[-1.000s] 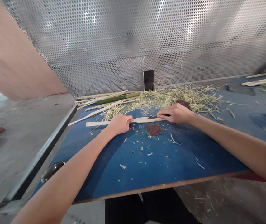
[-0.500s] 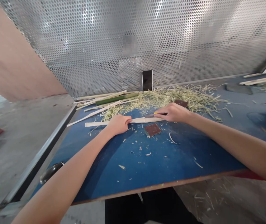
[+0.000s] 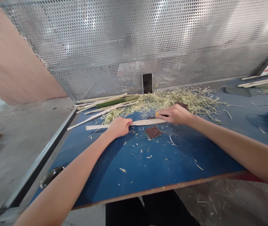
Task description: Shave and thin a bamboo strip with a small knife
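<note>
A pale, flat bamboo strip [image 3: 145,122] lies crosswise over the blue table [image 3: 138,175]. My left hand [image 3: 120,126] is closed around its middle, and the strip's left end sticks out past my wrist. In my right hand [image 3: 175,113] is a utility knife [image 3: 158,115] with a yellow part and a dark body. Its grey blade rests along the strip's upper edge, pointing left. The strip's right end passes under my right hand, partly hidden. Just below the strip is a brown square of sandpaper [image 3: 153,132].
Behind my hands is a heap of shavings [image 3: 190,99], with another sandpaper piece [image 3: 182,105] in it. A green bamboo length [image 3: 115,101] and pale strips lie at the back left. A phone [image 3: 147,83] leans against the perforated metal panel [image 3: 96,47]. A dark, shiny object [image 3: 51,176] sits near my left forearm.
The view has shifted slightly. Both hands keep their grips and almost the same places, with the blade still at the strip.
</note>
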A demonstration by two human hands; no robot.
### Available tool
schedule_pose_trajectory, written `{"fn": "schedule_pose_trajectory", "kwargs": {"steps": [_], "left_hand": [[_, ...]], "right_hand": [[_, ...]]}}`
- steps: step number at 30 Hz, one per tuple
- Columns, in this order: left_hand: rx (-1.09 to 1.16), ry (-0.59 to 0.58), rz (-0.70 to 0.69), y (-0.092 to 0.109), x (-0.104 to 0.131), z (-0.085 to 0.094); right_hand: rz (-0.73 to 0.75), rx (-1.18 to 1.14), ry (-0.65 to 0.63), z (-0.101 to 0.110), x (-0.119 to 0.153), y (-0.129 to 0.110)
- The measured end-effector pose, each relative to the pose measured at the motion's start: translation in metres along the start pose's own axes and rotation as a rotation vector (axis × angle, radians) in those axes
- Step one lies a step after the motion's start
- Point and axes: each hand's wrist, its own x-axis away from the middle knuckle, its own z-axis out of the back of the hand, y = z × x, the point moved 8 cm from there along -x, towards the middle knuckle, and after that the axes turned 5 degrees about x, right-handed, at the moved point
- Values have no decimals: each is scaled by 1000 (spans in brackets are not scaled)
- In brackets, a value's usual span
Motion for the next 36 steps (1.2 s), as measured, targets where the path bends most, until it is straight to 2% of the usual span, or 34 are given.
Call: {"fn": "schedule_pose_trajectory", "kwargs": {"steps": [15, 21, 24, 29, 36], "left_hand": [[16, 12, -14, -2, 0, -1], [0, -5, -4, 0, -1, 0], [-6, 4, 11, 1, -1, 1], [-1, 14, 19, 2, 1, 3], [30, 28, 1, -1, -1, 0]], "right_hand": [[-17, -117, -103, -11, 0, 8], [73, -160, -203, -10, -2, 4], [57, -141, -164, -5, -1, 4], [-10, -101, -26, 1, -1, -1], [29, -8, -39, -7, -1, -10]]}}
